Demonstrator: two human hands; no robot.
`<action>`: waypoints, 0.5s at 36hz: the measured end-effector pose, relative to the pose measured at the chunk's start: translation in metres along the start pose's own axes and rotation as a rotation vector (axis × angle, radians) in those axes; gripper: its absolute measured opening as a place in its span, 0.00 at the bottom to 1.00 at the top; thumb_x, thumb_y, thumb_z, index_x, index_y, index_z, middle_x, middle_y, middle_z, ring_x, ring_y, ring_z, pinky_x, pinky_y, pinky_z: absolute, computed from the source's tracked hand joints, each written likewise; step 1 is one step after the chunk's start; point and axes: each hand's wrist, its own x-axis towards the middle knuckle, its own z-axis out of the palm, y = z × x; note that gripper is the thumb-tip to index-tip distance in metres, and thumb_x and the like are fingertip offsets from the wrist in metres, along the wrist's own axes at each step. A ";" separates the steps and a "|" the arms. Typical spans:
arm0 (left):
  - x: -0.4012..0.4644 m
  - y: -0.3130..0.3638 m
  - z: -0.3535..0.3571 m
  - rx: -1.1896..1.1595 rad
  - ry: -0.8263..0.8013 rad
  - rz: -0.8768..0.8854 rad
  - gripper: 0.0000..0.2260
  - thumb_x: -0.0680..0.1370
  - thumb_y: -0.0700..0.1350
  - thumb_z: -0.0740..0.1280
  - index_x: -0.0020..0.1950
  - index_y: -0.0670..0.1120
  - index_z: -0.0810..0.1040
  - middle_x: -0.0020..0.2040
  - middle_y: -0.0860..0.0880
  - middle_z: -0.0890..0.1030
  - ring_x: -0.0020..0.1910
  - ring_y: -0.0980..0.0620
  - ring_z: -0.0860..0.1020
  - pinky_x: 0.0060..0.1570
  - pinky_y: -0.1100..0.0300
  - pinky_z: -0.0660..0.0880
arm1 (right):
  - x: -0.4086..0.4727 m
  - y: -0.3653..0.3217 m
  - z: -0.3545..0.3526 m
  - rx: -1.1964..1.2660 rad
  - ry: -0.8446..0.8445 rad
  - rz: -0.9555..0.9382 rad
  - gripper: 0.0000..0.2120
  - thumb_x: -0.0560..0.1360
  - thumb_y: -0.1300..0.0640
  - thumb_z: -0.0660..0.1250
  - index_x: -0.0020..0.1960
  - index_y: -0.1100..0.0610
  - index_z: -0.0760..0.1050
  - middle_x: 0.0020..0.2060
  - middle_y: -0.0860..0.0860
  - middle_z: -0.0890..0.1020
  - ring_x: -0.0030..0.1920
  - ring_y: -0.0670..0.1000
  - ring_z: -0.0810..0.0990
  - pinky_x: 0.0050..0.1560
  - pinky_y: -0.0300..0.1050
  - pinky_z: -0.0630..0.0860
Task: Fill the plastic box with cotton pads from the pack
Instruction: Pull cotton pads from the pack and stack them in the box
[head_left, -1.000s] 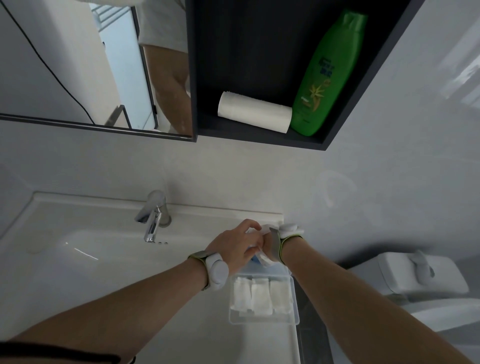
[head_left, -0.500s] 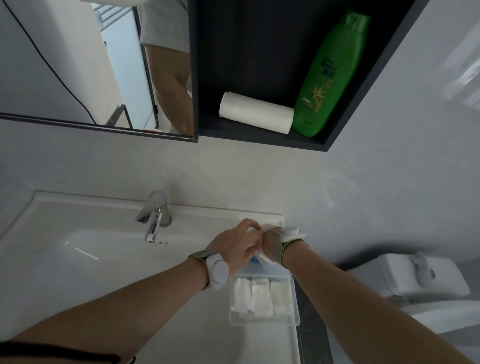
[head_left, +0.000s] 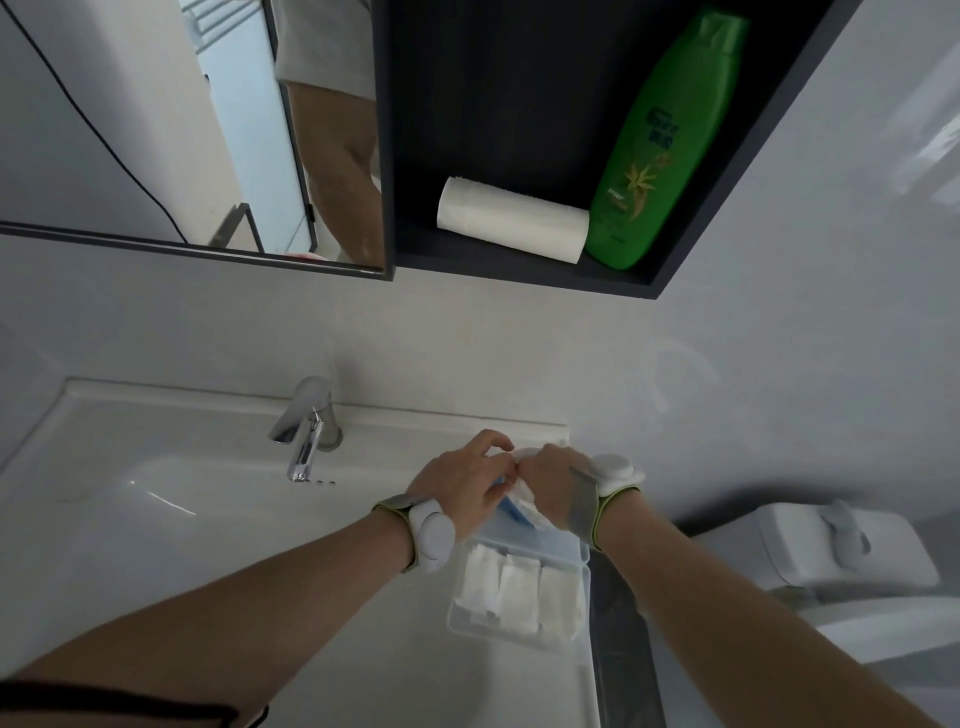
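Hands barely shifted: left hand (head_left: 467, 480), right hand (head_left: 553, 486) both grip pack (head_left: 522, 506) above plastic box (head_left: 584, 597).

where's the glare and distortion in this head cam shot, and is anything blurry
Head view: glare streaks on the white ceramic sink basin and the glossy grey wall at upper right; wide-angle bending tilts the dark open shelf and green plastic bottle; both hands, left hand and right hand, look soft around the blue-and-white pad pack.
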 end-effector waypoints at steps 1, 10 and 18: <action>0.000 0.000 0.000 0.004 -0.003 -0.007 0.03 0.81 0.49 0.64 0.53 0.54 0.76 0.68 0.60 0.66 0.44 0.51 0.80 0.46 0.55 0.79 | 0.000 0.001 0.000 -0.027 0.045 -0.001 0.12 0.78 0.63 0.57 0.59 0.60 0.75 0.51 0.56 0.80 0.52 0.57 0.80 0.43 0.45 0.69; 0.001 -0.002 0.000 0.011 -0.019 -0.039 0.01 0.81 0.50 0.63 0.49 0.55 0.73 0.67 0.61 0.65 0.37 0.54 0.76 0.41 0.57 0.76 | -0.023 0.044 0.014 0.417 0.366 0.040 0.15 0.78 0.56 0.55 0.57 0.49 0.78 0.48 0.52 0.83 0.45 0.55 0.81 0.47 0.47 0.79; 0.003 0.000 0.000 0.002 -0.023 -0.064 0.02 0.81 0.50 0.63 0.49 0.56 0.73 0.67 0.62 0.65 0.37 0.53 0.78 0.42 0.56 0.76 | -0.052 0.063 0.038 1.234 0.511 0.116 0.08 0.77 0.64 0.65 0.49 0.56 0.83 0.31 0.42 0.80 0.31 0.39 0.74 0.37 0.34 0.70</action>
